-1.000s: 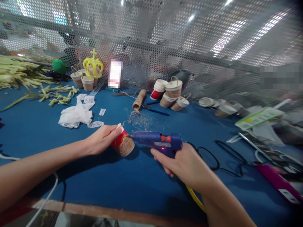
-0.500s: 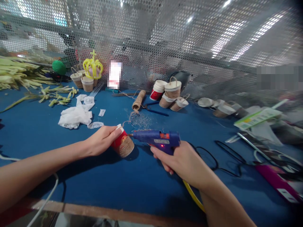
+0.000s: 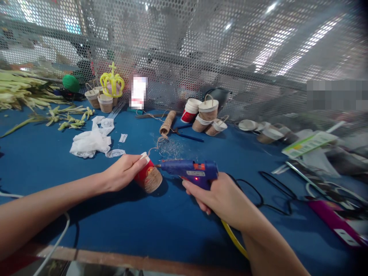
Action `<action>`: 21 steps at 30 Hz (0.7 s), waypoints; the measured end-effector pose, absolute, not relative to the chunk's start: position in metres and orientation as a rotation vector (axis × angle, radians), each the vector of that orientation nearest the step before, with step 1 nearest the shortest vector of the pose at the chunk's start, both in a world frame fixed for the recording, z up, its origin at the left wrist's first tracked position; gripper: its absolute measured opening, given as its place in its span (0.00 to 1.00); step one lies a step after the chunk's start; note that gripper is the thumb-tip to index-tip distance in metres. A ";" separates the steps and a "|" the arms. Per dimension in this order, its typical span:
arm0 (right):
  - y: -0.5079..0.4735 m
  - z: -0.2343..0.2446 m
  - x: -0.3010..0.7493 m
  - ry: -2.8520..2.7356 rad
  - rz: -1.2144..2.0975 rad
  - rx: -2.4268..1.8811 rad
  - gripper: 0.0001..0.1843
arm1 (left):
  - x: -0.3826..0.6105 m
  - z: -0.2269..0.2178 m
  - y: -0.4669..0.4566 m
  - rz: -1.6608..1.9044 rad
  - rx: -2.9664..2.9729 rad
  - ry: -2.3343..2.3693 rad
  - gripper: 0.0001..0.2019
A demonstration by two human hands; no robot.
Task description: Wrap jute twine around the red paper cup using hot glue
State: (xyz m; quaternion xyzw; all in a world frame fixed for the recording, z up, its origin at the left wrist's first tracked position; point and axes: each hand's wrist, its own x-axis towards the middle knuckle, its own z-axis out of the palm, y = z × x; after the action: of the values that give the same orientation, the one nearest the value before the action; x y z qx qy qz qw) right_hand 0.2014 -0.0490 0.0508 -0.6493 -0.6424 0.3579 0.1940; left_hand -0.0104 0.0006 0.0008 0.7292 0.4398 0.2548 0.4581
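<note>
My left hand [image 3: 122, 173] is closed around a small red paper cup [image 3: 147, 177] lying on its side, its lower half wound with brown twine. My right hand [image 3: 220, 199] grips a blue hot glue gun [image 3: 191, 171] with a red light lit. The gun's nozzle points left and touches the cup at the edge of the twine wrap. A loose strand of twine runs from the cup back to a twine spool [image 3: 167, 122]. Both rest over the blue table cover [image 3: 161, 226].
Twine-wrapped cups [image 3: 207, 115] and a red cup stand behind. White lace scraps [image 3: 90, 141], green leaves [image 3: 31, 100], a yellow crown [image 3: 112, 82] on small baskets lie left. Scissors [image 3: 319, 184], black cable [image 3: 258, 195], a magenta box [image 3: 339, 226] sit right. Perforated metal screen [image 3: 201, 46] walls the back.
The glue gun shifted slightly left and down along the cup; both hands otherwise stay in place.
</note>
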 end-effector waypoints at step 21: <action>-0.054 0.048 0.198 -1.911 0.889 -1.809 0.17 | -0.010 0.001 0.002 0.657 1.754 1.067 0.20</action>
State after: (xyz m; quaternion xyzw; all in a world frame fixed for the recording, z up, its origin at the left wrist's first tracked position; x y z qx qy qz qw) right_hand 0.1979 -0.0540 0.0479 -0.6407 -0.6765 0.3147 0.1810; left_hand -0.0097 0.0018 0.0013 0.7167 0.4360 0.2684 0.4734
